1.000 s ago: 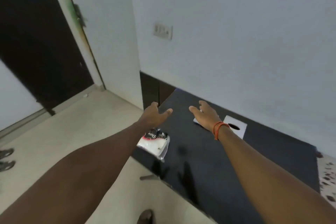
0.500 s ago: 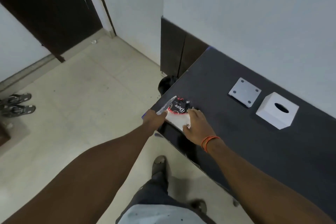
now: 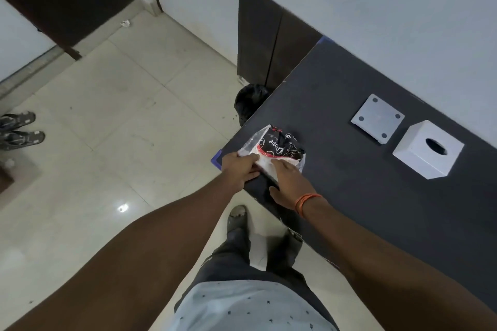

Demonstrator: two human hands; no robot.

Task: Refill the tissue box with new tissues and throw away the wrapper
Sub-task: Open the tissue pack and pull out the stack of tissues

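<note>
On the dark surface [image 3: 376,209] in front of you sit one tissue pack [image 3: 277,149], one white tissue box [image 3: 427,149] and one grey square base plate [image 3: 377,118], the box and plate side by side, well apart from the pack. Both arms reach forward: your left hand [image 3: 238,169] pinches the clear wrapper's left end shut, and your right hand [image 3: 289,183] presses flat, fingers spread, on its near side. The pack lies at the surface's near-left corner, black and red printed plastic over white tissues.
</note>
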